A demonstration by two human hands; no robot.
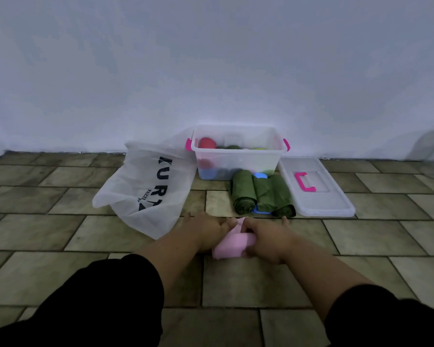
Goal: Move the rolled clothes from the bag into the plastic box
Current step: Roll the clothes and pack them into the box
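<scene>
Head view: pink roll (232, 244) is gripped on the floor (85, 234) by left hand (211, 229) and right hand (266, 236), both curled round it, near the box (236, 151). Several rolls (207, 143) are already boxed; green rolls (261, 196) are left outside; bag (140, 186) looks emptied.

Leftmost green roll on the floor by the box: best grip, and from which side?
Probably grip the leftmost green roll round its middle, coming from above. It lies flat, long axis toward the person. Its left flank faces bare floor, and its right flank lies against the next green roll. Left hand and right hand hold the pink roll.
</scene>
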